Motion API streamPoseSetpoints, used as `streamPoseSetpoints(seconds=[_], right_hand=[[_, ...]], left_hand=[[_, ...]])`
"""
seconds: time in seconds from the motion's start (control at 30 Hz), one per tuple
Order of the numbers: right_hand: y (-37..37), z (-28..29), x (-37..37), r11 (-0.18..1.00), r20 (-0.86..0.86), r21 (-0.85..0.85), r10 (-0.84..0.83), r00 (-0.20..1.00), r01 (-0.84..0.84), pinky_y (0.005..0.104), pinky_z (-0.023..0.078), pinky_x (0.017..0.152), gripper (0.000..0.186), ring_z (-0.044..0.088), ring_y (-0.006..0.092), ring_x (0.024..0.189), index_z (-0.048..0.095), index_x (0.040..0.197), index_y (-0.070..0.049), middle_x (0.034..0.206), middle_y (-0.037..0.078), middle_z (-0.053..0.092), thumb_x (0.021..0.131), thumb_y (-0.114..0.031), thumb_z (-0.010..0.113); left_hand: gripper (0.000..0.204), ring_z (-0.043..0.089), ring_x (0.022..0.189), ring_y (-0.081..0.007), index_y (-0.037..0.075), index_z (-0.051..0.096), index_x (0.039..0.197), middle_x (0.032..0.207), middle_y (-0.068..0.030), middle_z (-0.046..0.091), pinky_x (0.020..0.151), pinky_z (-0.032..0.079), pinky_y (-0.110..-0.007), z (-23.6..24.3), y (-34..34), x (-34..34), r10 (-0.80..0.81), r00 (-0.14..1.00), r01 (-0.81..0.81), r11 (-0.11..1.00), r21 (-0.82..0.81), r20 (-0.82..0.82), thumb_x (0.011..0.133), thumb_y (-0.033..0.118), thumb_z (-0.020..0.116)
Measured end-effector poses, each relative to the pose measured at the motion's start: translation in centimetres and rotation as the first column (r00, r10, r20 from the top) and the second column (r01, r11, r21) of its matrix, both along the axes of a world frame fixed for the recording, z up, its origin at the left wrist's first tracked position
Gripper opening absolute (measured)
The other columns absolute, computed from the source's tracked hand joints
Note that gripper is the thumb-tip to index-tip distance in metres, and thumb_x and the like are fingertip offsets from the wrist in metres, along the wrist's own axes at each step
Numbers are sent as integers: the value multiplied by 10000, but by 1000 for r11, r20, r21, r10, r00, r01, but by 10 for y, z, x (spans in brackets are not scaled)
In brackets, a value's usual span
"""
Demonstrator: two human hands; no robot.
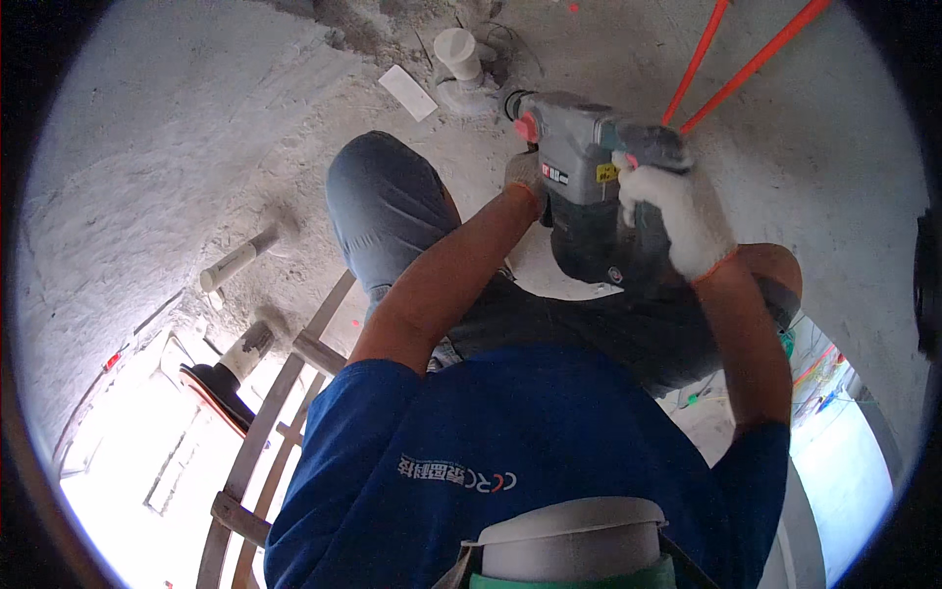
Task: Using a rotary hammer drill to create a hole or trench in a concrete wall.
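A grey and black rotary hammer drill (579,147) with a red part near its front lies across my lap area, its nose toward the upper left. My right hand (677,211), in a white knit glove, is closed around the rear handle. On the near side of the nose, my left hand (525,179), also gloved, grips the drill's front; the drill body partly hides its fingers. Just beyond the nose stands a white pipe stub (458,54) with a round top. I cannot make out a bit or its tip.
A flat white piece (407,93) lies on the dusty concrete by my bent knee. Two orange bars (736,69) slant in at the upper right. Left of me are a wooden ladder (260,432) and white pipes (238,260) projecting from rough concrete.
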State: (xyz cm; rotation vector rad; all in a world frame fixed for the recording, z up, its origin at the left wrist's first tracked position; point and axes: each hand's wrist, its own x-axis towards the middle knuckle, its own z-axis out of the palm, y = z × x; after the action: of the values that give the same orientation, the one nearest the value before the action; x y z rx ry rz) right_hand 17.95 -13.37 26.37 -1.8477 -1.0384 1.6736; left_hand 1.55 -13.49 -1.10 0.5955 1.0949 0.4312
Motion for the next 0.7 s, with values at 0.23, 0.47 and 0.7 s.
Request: streamPoseSetpoints(seconds=[0.23,0.47,0.7], right_hand=[[47,13,-11,984,-146,-154,-115,983,92,284,467,638,352,575,156,678,671,1143,-4,763,45,618,828,-161,666],[52,4,-10,947,-127,-214,-272,954,241,280,478,609,355,567,162,630,645,1106,42,745,57,606,813,-157,674],[23,-24,12,913,-317,-192,-405,857,360,301,490,577,300,612,174,678,656,1023,37,751,91,621,816,-182,653]], left_hand=[[350,649,1057,-235,117,652,1195,1175,-71,684,865,497,-350,-50,11,-2,-81,973,171,882,439,-216,971,323,481],[358,666,1047,-261,92,655,1177,1158,-99,691,849,517,-369,-101,22,-9,-117,956,214,905,366,-269,928,324,545],[402,679,906,-279,-24,652,1096,1030,-147,693,787,519,-393,-4,21,-17,-3,979,25,994,104,-201,915,332,608]])
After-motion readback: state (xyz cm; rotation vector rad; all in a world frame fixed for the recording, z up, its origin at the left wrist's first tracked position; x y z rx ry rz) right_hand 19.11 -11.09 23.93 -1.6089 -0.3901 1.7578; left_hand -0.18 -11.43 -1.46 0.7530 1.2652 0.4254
